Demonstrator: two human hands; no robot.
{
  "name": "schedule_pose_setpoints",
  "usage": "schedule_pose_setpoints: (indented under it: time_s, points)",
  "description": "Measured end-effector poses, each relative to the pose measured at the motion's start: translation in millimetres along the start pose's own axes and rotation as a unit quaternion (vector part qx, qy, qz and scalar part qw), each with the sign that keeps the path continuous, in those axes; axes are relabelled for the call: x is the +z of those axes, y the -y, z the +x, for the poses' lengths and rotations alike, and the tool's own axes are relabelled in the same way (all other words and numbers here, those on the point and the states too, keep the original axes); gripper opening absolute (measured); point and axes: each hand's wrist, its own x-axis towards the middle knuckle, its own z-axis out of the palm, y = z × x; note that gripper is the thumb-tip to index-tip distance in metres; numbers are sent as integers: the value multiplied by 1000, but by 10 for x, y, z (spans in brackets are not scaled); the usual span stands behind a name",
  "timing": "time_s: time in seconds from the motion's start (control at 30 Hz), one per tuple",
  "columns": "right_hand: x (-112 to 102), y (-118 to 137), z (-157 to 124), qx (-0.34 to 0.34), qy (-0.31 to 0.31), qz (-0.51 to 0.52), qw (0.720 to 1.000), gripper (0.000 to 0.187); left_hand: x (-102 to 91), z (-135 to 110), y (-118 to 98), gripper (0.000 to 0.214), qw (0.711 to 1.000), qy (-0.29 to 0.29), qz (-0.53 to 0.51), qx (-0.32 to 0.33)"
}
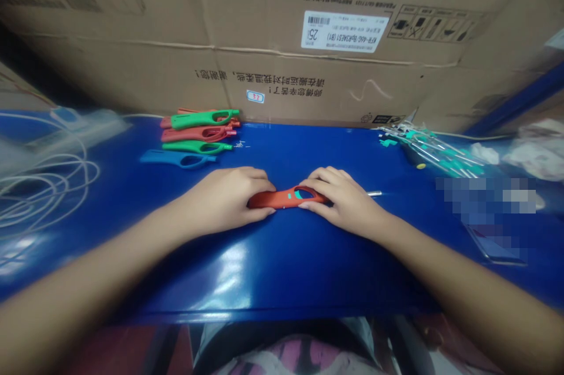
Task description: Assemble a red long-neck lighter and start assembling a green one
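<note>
Orange plastic casing (282,200) sits mid-bench (308,269), pinched at its left end by the left hand (233,196) and at its right by the right hand (341,196). Green shows inside and a metal rod (375,193) emerges past the right hand, so this piece looks partly assembled; whether it is finished cannot be told. Coloured casings (189,133) lie far left; green-fitted rods (458,163), far right, seem unused.

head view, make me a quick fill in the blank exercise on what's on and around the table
The orange plastic piece is held by the right hand and the ____ hand.
Of the stacked plastic pieces, the one nearest the person is ____.
Printing on the cardboard appears upside ____.

Missing words: left; blue; down
</note>
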Motion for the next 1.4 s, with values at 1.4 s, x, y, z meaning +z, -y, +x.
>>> schedule_pose_setpoints:
  time_s: [1.4]
  points:
    - [-248,-120,-64,-25,-105,-64,992,17,103,39,-42,30,985,-89,-144,16]
